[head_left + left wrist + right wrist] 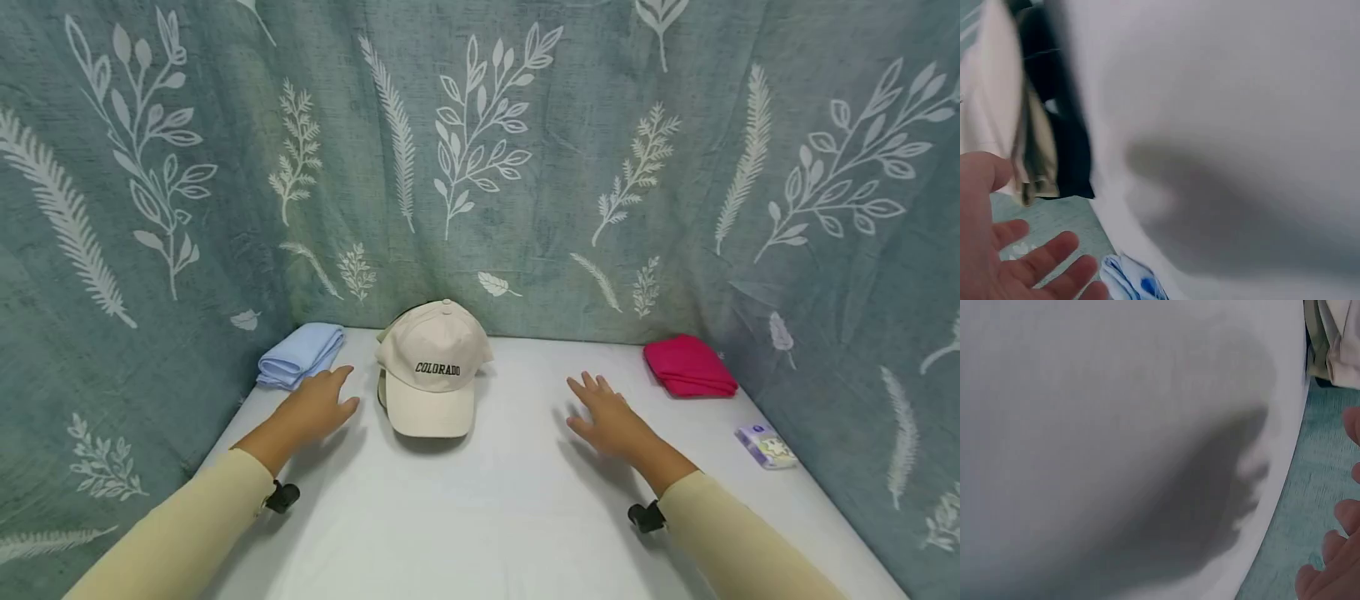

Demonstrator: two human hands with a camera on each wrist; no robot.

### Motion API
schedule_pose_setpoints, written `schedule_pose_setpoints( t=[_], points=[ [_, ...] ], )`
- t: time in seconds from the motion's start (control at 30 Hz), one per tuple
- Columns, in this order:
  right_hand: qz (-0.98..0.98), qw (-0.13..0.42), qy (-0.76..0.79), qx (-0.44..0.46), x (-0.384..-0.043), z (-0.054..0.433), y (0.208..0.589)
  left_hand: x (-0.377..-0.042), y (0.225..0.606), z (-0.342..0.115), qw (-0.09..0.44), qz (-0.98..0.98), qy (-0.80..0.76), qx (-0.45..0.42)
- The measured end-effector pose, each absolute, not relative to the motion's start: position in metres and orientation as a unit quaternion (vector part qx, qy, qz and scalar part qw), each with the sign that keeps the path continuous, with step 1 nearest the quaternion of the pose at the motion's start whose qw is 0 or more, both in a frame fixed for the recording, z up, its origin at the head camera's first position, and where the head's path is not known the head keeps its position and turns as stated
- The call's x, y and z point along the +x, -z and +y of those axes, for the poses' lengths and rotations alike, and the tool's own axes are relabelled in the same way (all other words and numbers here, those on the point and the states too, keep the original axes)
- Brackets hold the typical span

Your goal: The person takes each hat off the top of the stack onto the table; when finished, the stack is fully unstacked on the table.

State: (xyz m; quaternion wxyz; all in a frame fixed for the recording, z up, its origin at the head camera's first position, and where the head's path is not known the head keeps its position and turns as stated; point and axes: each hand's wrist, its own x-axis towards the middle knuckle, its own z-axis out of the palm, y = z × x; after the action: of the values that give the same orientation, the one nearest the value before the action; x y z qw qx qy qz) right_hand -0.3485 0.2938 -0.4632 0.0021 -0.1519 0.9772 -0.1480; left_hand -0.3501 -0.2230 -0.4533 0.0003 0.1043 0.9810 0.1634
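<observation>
A beige cap (435, 350) with COLORADO on its front stands at the back of the white table, and edges of darker caps show behind it. Left of it, my left hand (318, 404) hovers over the table with fingers spread and nothing held. In the left wrist view its fingers (1054, 256) are apart from the stacked caps (1035, 137). My right hand (611, 417) is held above the table right of the cap, fingers spread, holding nothing. The right wrist view shows only its fingertips (1349, 515) at the edge.
A folded light-blue cloth (300, 354) lies at the back left, just beyond my left hand. At the back right is a folded red cloth (688, 367). A small purple-and-yellow packet (767, 447) lies near the right edge. A leaf-patterned green curtain (525, 167) surrounds the table.
</observation>
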Motion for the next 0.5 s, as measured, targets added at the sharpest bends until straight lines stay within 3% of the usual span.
schedule_pose_setpoints(
  t=[0.5],
  points=[
    [0.916, 0.010, 0.396, -0.067, -0.357, 0.231, 0.486, -0.345, 0.466, -0.184, 0.006, 0.931, -0.363, 0.035]
  ],
)
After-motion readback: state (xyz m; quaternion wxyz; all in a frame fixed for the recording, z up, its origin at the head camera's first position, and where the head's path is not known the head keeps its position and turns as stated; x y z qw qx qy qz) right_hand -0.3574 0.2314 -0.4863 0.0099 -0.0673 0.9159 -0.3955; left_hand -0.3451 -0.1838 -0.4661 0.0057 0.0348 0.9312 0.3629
